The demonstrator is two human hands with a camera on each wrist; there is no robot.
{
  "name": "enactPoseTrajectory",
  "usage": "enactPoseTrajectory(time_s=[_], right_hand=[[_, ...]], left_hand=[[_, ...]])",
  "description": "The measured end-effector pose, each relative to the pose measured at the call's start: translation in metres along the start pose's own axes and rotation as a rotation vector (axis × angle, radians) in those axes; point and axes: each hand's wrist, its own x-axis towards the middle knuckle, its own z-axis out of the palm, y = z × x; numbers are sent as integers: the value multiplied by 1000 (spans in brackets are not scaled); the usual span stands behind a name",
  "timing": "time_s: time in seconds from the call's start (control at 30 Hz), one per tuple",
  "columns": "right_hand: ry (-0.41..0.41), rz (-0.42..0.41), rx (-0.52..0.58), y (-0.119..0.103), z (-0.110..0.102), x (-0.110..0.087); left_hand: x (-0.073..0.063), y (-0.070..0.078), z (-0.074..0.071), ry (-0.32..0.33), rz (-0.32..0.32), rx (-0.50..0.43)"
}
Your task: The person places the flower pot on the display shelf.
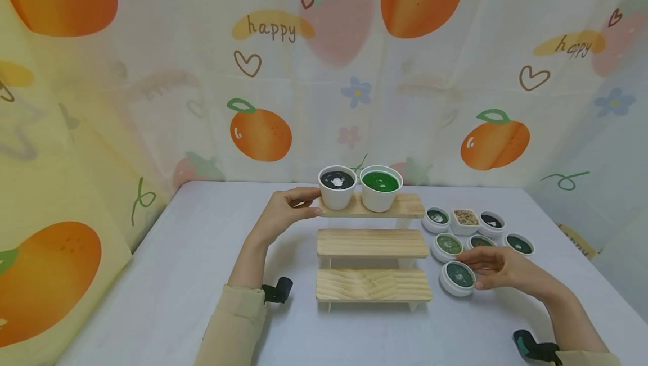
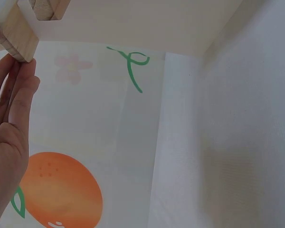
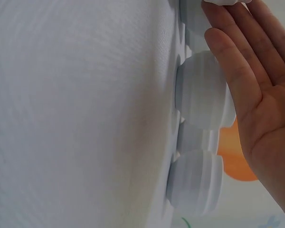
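Observation:
A wooden display stand (image 1: 372, 243) with three stepped boards stands mid-table on pale supports. My left hand (image 1: 289, 211) pinches the left end of its top board (image 1: 400, 204); in the left wrist view its fingertips (image 2: 28, 69) meet the board's end. On that board sit a white cup with black filling and a white spot (image 1: 337, 194), and a white cup with bright green filling (image 1: 381, 190). To the right, my right hand (image 1: 503, 269) holds a small white tub with dark green filling (image 1: 457, 279) between thumb and fingers. Only a sliver of it shows in the right wrist view.
Behind the right hand, several small white tubs stand close together, among them a green-filled tub (image 1: 447, 247) and a black-filled tub (image 1: 491, 222). A square dish of tan grains (image 1: 464, 220) sits among them. A fruit-printed curtain (image 1: 324, 102) hangs behind the white table (image 1: 167, 298).

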Motion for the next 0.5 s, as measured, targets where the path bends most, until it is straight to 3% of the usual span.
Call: enactPoseTrajectory(time_s=[0.5], right_hand=[[-27, 40, -117, 2, 3, 3]], left_hand=[[-1, 1, 0, 6, 0, 3]])
